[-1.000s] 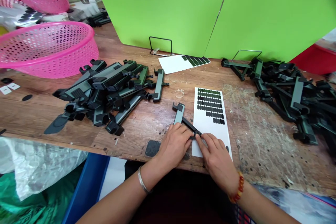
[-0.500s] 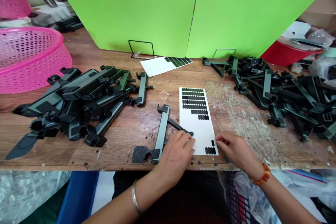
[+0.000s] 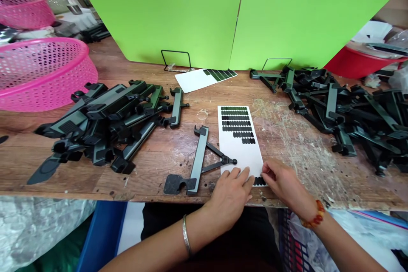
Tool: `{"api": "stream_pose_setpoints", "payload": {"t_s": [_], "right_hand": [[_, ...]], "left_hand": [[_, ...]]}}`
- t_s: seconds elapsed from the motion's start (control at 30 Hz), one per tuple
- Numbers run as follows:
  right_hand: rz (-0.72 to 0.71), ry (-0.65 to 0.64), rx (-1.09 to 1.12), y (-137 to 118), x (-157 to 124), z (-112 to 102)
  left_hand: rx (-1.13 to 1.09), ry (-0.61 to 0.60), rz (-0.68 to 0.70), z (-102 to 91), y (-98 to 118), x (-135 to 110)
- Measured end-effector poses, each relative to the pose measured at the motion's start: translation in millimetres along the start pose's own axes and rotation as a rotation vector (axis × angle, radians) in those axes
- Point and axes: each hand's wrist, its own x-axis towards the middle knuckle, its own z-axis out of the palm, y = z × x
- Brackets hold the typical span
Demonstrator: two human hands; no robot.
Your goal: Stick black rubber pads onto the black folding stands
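A white sheet [image 3: 234, 146] with rows of small black oval stickers [image 3: 236, 118] lies in front of me. My left hand [image 3: 231, 193] rests flat on its lower part, fingers spread. At the sheet's lower right edge, my right hand [image 3: 282, 180] has thumb and forefinger pinched together beside a short row of stickers [image 3: 259, 181]. Whatever is between those fingertips is hidden. Just left of the sheet lies a black and grey folding bracket [image 3: 199, 159] with a hooked end, a flat pad and a V-shaped strut whose ball tip reaches over the sheet.
Similar brackets are heaped at left [image 3: 105, 119] and right [image 3: 338, 110]. A second sticker sheet [image 3: 194, 80] lies near the green panels [image 3: 159, 12]. A pink basket [image 3: 47, 89] stands at far left, a red tub [image 3: 347, 66] at far right.
My left hand has slid right, off the bracket and further onto the sheet, uncovering the bracket's strut. The lone sticker by my right fingertips no longer shows. The view has shifted slightly.
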Motion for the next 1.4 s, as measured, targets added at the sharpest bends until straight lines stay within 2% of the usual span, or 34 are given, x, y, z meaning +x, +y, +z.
{"api": "stream_pose_setpoints", "payload": {"t_s": [0.13, 0.2, 0.3, 0.37, 0.47, 0.6, 0.67, 0.73, 0.9, 1.0, 1.1, 1.2, 1.3, 1.4], "right_hand": [[0.065, 0.057, 0.05, -10.0, -6.8, -22.4], [0.115, 0.117, 0.104, -14.3, -4.4, -31.3], [0.15, 0.185, 0.254, -21.5, 6.4, -31.8], [0.146, 0.208, 0.382, -29.1, 15.9, -25.6], [0.14, 0.193, 0.508, -47.4, 29.8, -16.9], [0.143, 0.111, 0.657, -77.9, 47.3, -16.8], [0.126, 0.045, 0.722, -91.3, 56.6, -16.7], [0.084, -0.036, 0.749, -102.9, 66.3, -12.8], [-0.131, -0.193, 0.625, -130.7, 88.1, 12.3], [-0.159, -0.259, 0.539, -148.6, 98.0, 28.5], [-0.198, -0.284, 0.44, -164.3, 106.7, 40.7], [-0.276, -0.293, 0.34, -175.6, 115.0, 50.6], [-0.363, -0.312, 0.256, -184.6, 122.6, 61.6], [-0.396, -0.326, 0.174, -193.5, 128.5, 73.7]], "left_hand": [[-0.072, 0.033, -0.038, -12.5, -4.8, -3.5], [-0.075, 0.071, -0.146, -22.3, -14.2, -5.3], [-0.004, 0.107, -0.351, -36.0, -34.4, -9.0], [-0.03, 0.112, -0.4, -44.0, -48.0, -14.0], [-0.298, 0.233, -0.406, -56.5, -64.3, -27.3], [-0.897, 0.502, -0.528, -66.3, -79.7, -49.0], [-1.17, 0.564, -0.556, -63.0, -85.6, -58.3], [-1.35, 0.582, -0.576, -55.0, -89.6, -66.5], [-1.574, 0.658, -0.743, -34.4, -93.6, -85.5], [-1.446, 0.731, -0.808, -28.3, -99.5, -96.6], [-0.944, 0.756, -0.865, -27.8, -110.3, -107.9], [-0.45, 0.633, -0.823, -32.3, -121.5, -118.0], [-0.334, 0.564, -0.768, -35.9, -130.1, -124.0], [-0.326, 0.593, -0.755, -34.0, -136.1, -126.0]]}}
